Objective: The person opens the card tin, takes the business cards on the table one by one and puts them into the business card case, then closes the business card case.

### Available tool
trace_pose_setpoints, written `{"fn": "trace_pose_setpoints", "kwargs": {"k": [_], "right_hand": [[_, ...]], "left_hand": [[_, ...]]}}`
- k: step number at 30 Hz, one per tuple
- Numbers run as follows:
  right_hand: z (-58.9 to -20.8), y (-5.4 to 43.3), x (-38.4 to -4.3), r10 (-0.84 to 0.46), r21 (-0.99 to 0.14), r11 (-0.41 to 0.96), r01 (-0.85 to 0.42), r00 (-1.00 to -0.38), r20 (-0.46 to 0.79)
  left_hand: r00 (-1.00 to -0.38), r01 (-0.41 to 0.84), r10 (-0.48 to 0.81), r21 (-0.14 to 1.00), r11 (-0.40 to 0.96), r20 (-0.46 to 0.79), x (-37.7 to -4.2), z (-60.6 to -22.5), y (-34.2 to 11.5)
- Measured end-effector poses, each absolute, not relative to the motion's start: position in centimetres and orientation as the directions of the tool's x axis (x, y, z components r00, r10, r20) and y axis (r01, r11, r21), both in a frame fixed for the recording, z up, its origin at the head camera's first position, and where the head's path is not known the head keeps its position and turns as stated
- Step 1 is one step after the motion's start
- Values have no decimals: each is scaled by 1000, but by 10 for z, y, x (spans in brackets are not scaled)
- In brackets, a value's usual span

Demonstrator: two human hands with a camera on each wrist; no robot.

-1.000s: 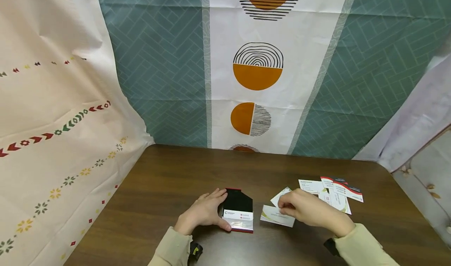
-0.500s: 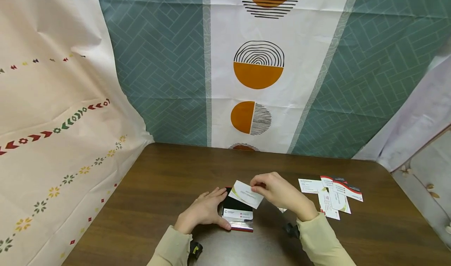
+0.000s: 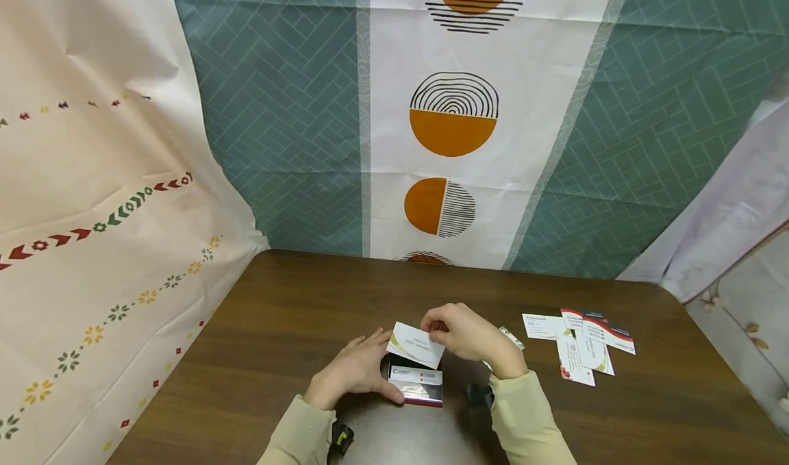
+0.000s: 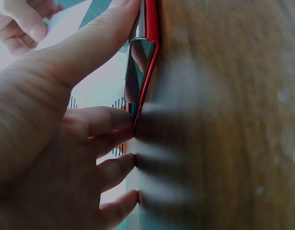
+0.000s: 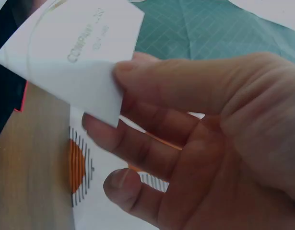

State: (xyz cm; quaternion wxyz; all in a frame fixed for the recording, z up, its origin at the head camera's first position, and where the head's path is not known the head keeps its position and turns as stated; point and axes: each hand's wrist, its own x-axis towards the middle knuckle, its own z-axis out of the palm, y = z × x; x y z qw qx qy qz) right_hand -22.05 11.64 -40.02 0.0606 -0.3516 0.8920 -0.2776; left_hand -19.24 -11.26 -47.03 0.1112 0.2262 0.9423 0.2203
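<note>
A second ago my right grip (image 3: 464, 331) was down among the cards beside the holder (image 3: 425, 392); now it has brought one card (image 3: 416, 346) across, and the card hangs over the holder's far half. Over the last half second the card has also turned a little, its near edge coming closer to level with the tucked card (image 3: 407, 374), a strip of black between them. I see thumb and fingers pinching it by one corner; whether its other end touches the holder I cannot tell.

My left grip (image 3: 357, 370) has stayed put, spread along the holder's left side, thumb at the near corner, fingers resting at the edge and on the counter (image 3: 320, 300).

I read this as fetching done and lining-up begun, the card not yet in. The loose cards (image 3: 576, 355) lie untouched, well off to the right.
</note>
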Motion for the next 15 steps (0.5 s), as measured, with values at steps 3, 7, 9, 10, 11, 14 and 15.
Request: {"fn": "trace_pose_setpoints", "kwargs": {"k": [3, 7, 9, 10, 11, 14, 15], "right_hand": [[-403, 118, -223, -646, -541, 619, -569, -761, 62], [-409, 121, -227, -631, -545, 633, -550, -775, 49], [-413, 122, -229, -627, -548, 634, -545, -777, 48], [-414, 122, -230, -627, -549, 635, -544, -778, 47], [-416, 122, -231, -627, -549, 636, -543, -778, 43], [-420, 121, -234, -628, -548, 639, -539, -777, 32], [-421, 121, -234, -627, -550, 640, -536, -778, 28]], "left_hand": [[-874, 376, 472, 449, 810, -119, -192, -470, -111], [-875, 374, 465, 419, 828, -138, -192, -469, -110], [-875, 373, 463, 412, 831, -142, -192, -469, -110], [-875, 372, 462, 412, 832, -144, -192, -470, -110], [-875, 370, 461, 412, 833, -146, -192, -470, -110], [-875, 366, 460, 418, 832, -149, -193, -469, -110], [-875, 365, 460, 420, 831, -150, -194, -469, -110]]}}
